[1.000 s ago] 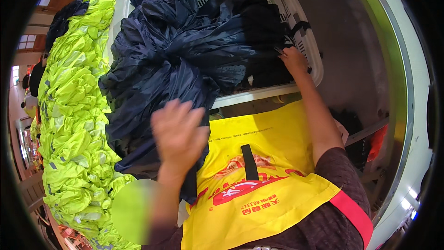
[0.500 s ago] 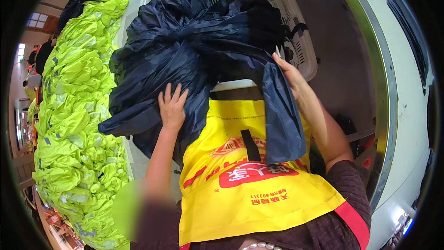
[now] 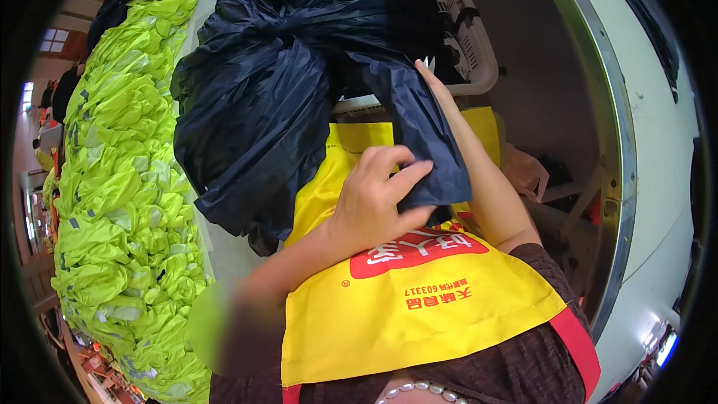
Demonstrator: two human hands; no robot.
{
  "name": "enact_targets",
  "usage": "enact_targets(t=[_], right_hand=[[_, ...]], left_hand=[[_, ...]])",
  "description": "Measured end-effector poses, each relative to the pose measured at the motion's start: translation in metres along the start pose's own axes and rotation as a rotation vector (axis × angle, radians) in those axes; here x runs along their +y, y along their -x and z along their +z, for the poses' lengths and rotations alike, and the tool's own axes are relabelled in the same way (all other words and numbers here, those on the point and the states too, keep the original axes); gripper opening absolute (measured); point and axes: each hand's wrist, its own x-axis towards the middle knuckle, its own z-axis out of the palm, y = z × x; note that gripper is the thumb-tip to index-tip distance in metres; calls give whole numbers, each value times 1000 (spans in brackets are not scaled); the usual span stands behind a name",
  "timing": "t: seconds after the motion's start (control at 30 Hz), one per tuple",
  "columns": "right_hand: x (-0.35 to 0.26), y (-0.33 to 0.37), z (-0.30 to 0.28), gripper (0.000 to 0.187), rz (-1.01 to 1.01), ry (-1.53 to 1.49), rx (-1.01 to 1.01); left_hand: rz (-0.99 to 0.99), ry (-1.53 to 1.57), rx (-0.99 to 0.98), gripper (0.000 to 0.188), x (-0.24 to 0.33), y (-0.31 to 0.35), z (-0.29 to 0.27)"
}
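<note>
A dark navy garment (image 3: 254, 97) of thin, crinkled fabric lies in a large heap before me. One sleeve-like strip (image 3: 430, 131) hangs from it over my yellow apron (image 3: 419, 344). At this strip's lower end is my left hand (image 3: 374, 191), its thumb and forefinger apart; whether they touch the cloth I cannot tell. My right hand (image 3: 441, 93) is behind the strip's right edge, partly hidden by it. Two slim pale points of thread snips (image 3: 428, 63) stick out by its fingertips, the rest of the tool being covered.
A white plastic basket (image 3: 479, 52) stands beyond, with dark cloth in it. Along the left runs a tall pile of neon yellow-green garments (image 3: 120, 202). A pale table with a metal edge (image 3: 617, 127) curves down the right side, and a pinkish bag (image 3: 523, 172) sits beneath.
My left hand has left the garment heap and come right to the end of the hanging strip. My right hand has shifted slightly up and left, with the strip drawn along.
</note>
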Motion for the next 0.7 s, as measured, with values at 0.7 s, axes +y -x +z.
enact_targets(t=[0.7], right_hand=[[30, 145, 47, 33, -1328, 1565, 473]], left_hand=[[-163, -168, 663, 23, -38, 54, -41]])
